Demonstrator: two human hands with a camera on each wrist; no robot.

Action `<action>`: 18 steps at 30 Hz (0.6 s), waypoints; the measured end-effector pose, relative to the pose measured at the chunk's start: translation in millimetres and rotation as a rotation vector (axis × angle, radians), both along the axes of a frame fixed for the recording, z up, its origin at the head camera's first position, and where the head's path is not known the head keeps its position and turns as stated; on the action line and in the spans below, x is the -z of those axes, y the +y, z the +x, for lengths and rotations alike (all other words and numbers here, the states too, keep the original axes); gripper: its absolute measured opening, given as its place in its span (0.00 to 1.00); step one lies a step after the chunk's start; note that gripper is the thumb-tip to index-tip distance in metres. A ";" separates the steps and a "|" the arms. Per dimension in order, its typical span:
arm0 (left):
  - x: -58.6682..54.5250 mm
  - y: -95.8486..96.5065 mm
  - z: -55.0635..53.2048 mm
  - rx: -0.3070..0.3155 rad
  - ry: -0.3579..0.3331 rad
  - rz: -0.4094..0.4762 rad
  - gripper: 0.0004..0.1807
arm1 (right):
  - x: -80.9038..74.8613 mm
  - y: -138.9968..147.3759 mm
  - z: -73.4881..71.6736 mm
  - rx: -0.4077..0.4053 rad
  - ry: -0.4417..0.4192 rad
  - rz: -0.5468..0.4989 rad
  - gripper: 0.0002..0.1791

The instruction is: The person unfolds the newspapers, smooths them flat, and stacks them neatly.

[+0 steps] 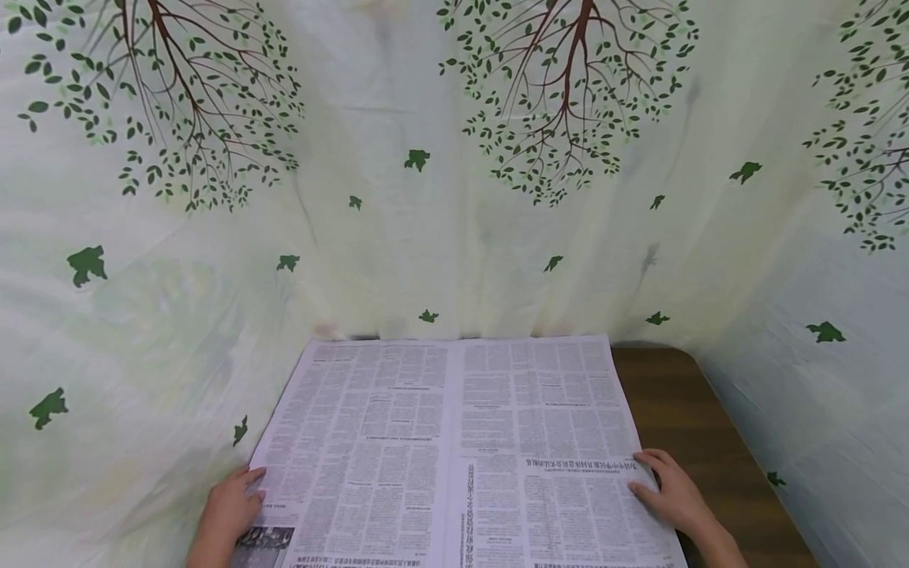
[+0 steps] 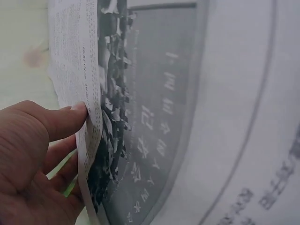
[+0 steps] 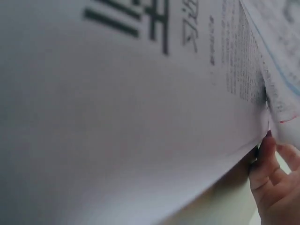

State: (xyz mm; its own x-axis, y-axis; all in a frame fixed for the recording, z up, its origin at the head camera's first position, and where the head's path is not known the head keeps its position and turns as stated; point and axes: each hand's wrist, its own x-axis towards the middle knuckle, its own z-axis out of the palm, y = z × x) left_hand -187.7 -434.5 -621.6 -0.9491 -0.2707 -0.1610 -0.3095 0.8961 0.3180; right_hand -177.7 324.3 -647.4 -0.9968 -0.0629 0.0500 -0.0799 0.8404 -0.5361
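Observation:
A newspaper (image 1: 398, 426) lies spread open across the table, its printed columns upside down in the head view and a pale centre fold running down it. At its left edge my left hand (image 1: 229, 509) pinches the paper; in the left wrist view the thumb (image 2: 70, 119) is on top and the other fingers are behind the sheet. My right hand (image 1: 675, 497) grips the opposite edge between thumb and fingers. The right wrist view shows that hand (image 3: 276, 183) at the sheet's border, beside large dark print. Part of a dark photo (image 1: 266, 540) shows near my left hand.
Brown wooden tabletop (image 1: 682, 418) shows along the right of the newspaper. A pale hanging cloth (image 1: 461, 260) with printed trees and green leaves surrounds the table at the back and both sides. The newspaper's far edge reaches near the back cloth.

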 end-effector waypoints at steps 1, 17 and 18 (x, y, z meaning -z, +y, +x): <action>1.2 -0.4 0.1 0.002 -0.003 -0.003 0.28 | 0.1 0.4 0.5 0.000 -0.006 0.004 0.35; 14.3 -10.9 8.3 0.117 -0.033 -0.031 0.45 | 6.1 13.4 17.1 -0.005 0.062 0.153 0.38; 14.8 -11.6 7.9 0.117 -0.042 -0.031 0.46 | 5.2 14.5 17.4 -0.012 0.048 0.147 0.39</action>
State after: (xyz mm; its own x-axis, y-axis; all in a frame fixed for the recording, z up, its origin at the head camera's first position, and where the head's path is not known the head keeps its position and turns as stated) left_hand -179.8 -446.1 -636.4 -0.9671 -0.1643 -0.1944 -0.2151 0.9360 0.2787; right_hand -160.3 338.8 -652.6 -0.9926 -0.0848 0.0872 -0.1129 0.9085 -0.4023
